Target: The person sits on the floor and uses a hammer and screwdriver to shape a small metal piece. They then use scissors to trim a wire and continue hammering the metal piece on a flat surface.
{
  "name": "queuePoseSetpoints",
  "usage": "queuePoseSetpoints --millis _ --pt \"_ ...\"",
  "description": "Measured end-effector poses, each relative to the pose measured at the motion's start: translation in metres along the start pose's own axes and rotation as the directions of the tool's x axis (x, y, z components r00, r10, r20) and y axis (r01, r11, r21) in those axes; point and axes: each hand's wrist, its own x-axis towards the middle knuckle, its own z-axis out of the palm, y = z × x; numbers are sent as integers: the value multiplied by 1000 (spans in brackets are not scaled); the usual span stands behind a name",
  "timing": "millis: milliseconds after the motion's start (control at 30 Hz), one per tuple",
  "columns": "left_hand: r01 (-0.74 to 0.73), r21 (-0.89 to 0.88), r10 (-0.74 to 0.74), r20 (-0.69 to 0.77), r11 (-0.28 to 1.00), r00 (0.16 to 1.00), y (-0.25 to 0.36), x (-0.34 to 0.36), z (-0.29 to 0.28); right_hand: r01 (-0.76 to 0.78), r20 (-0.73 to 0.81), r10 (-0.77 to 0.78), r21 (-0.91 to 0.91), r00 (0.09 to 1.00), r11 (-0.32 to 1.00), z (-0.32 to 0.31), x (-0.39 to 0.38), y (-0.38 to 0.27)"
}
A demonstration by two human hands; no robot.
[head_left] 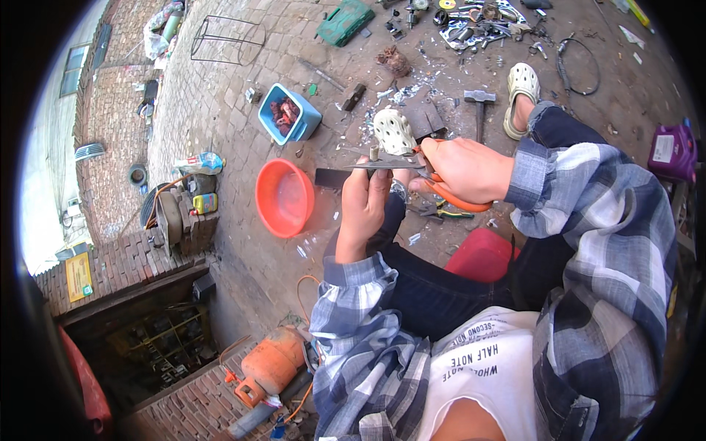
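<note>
My right hand [465,170] is closed round the orange handles of a pair of scissors [460,200], with the dark blades reaching left across my left fingertips. Pinched in my left hand [362,206] is a small, pale cylindrical piece [373,153]; its tip shows beside the blades and the rest is hidden. Beyond my hands, a hammer [479,110] lies on the ground. Pliers with yellow-green grips [452,214] lie below my right hand. A dark flat block [332,178] rests left of my left hand.
A red-orange basin [284,198] and a blue bin [303,126] with reddish-brown contents stand at left. Metal parts [485,26] lie scattered on a sheet at the far side, near a green case [346,22]. A purple jug [671,151] stands right; an orange gas cylinder [273,360] lies lower left.
</note>
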Motion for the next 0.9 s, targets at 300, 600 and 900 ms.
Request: queuePoseSetpoints --millis 300,600,900 --pt "108 -648 -36 123 754 992 21 9 3 225 -315 -256 -133 914 965 -12 6 12" --pt "30 -527 -21 24 849 999 12 7 1 221 -291 -278 -213 916 952 -24 1 1" --pt "23 -429 -16 20 903 1000 14 7 -1 213 -275 -302 -310 913 927 -25 2 2"
